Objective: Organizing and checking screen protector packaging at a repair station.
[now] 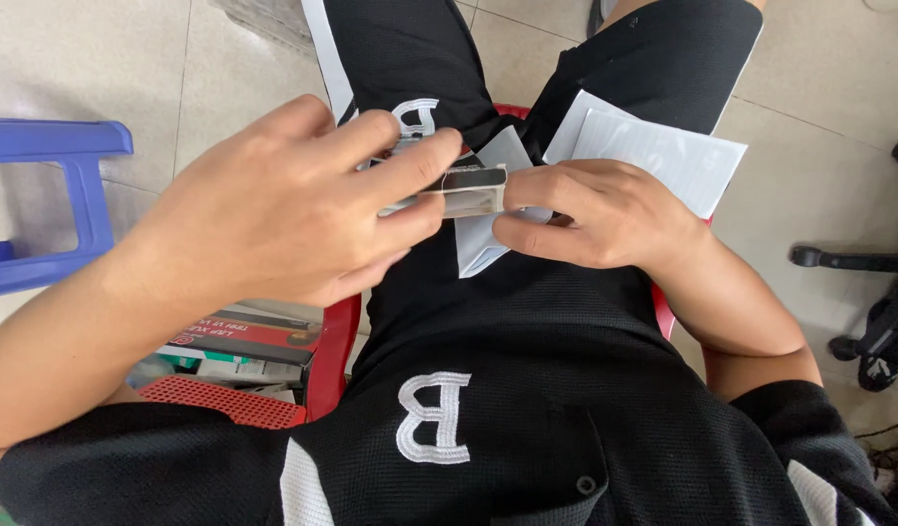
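Observation:
My left hand (283, 209) and my right hand (600, 214) meet over my lap and both pinch a small flat shiny metal piece (473, 192). The left fingers grip its left end; the right thumb and forefinger hold its right end. Under the piece lies a white folded paper (478, 248). A larger white sheet (663, 156) rests on my right thigh beside the right hand. I sit in black shorts and a black shirt.
A red plastic chair (327, 351) is under me. A blue plastic stool (55, 185) stands at the left. Flat boxes (244, 346) lie stacked on the tiled floor beside the chair. A black wheeled chair base (858, 282) is at the right.

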